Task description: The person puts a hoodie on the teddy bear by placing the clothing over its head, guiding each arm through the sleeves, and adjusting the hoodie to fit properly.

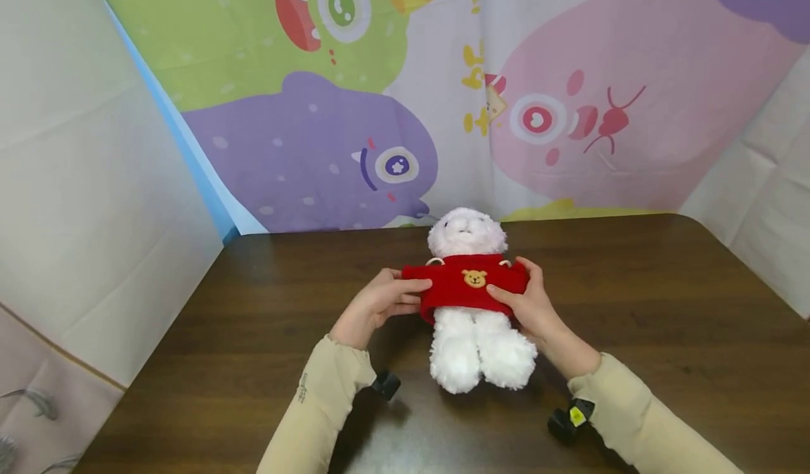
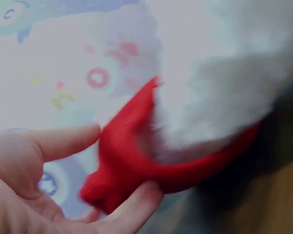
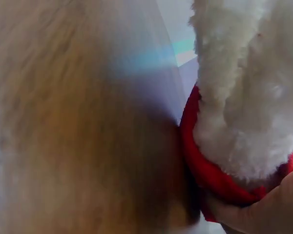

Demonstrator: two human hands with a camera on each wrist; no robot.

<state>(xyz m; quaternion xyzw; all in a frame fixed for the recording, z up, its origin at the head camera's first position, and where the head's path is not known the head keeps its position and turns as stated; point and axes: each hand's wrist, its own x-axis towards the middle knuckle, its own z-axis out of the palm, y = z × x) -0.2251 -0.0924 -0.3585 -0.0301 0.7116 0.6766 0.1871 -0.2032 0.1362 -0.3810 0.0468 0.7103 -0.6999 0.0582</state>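
White plush toy (image 1: 455, 351), feet toward the person, right of centre over the surface (image 1: 272, 347). Left hand (image 1: 382, 297) pinches one side of its red sweater (image 1: 449, 292), fingers narrow; right hand (image 1: 534, 306) holds the other, rear contact too blurred to confirm. I'd tension both sides evenly. Room sideways; far edge close, printed cloth (image 1: 304, 150) beyond.

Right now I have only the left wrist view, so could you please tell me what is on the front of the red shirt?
Observer: A bear patch is on the front of the shirt.
Operator: Thank you; does anything hold its other side?
Observer: Yes, the right hand grips it there.
Operator: And could you say what shows above it?
Observer: A white plush head.
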